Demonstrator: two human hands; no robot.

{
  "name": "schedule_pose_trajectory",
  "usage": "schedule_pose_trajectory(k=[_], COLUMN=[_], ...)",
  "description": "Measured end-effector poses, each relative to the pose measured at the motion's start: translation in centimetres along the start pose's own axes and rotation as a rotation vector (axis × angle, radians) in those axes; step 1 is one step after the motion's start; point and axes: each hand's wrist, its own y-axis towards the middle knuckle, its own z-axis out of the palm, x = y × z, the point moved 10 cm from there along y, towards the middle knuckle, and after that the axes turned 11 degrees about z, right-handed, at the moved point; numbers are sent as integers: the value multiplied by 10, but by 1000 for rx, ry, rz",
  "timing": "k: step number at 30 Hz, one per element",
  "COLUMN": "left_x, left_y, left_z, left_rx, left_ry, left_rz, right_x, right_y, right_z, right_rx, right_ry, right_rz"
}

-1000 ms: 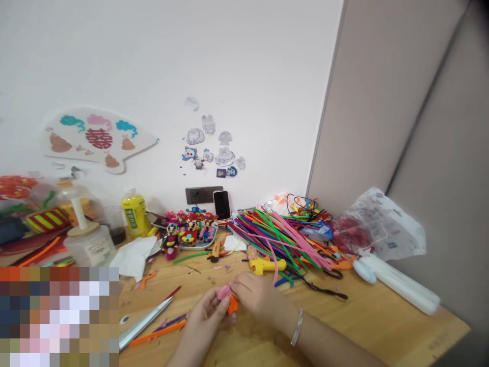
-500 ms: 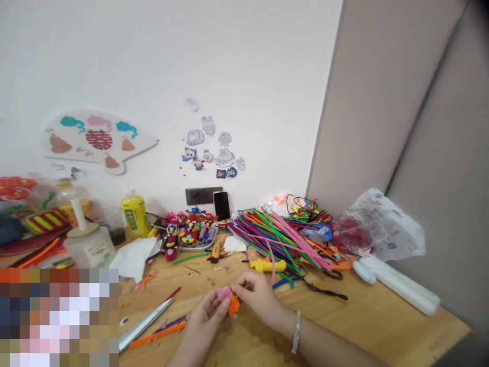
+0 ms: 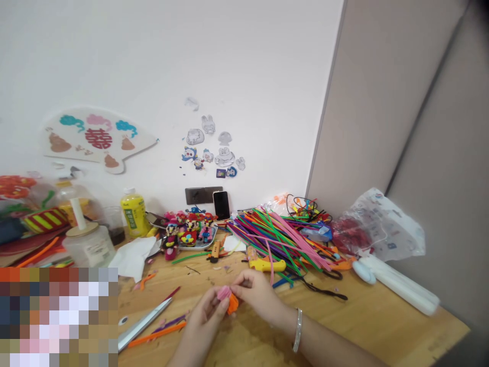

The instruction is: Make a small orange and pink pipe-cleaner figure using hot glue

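Observation:
My left hand (image 3: 208,312) is closed around a small pink and orange pipe-cleaner piece (image 3: 224,293), pinching it between thumb and fingers. At the piece's right edge, my right hand (image 3: 255,291) is closed in a pinch; the exact spot it grips is too small to see. The pink part sits on top and the orange part hangs just below. Behind my right hand, a pink pipe cleaner (image 3: 271,262) curves down from the pile. Both hands are above the wooden table (image 3: 336,331).
Silver scissors (image 3: 147,322) and orange and purple strips lie left of my hands. Beyond are a yellow glue gun (image 3: 269,265), a pipe-cleaner pile (image 3: 282,234), a tray of small dolls (image 3: 191,232), a phone (image 3: 221,205) and a yellow bottle (image 3: 134,214). The lower left corner is pixelated.
Almost nothing differs. Both hands keep their hold on the pink and orange piece, with only a slight shift of the fingers and the piece.

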Motion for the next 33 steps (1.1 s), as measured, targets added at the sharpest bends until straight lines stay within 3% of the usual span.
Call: schedule_pose_trajectory(k=[8, 18, 24, 33], left_x=[-17, -10, -7, -17], left_y=[2, -2, -1, 1], left_z=[3, 11, 10, 14], left_rx=[-38, 9, 22, 62], left_ry=[-51, -154, -184, -175], left_rz=[48, -15, -17, 9], right_x=[9, 11, 4, 13], right_y=[-5, -6, -4, -9], right_z=[0, 7, 14, 12], right_rx=[-10, 40, 198, 156], right_ry=[-57, -209, -101, -48], right_rz=[-78, -118, -39, -19])
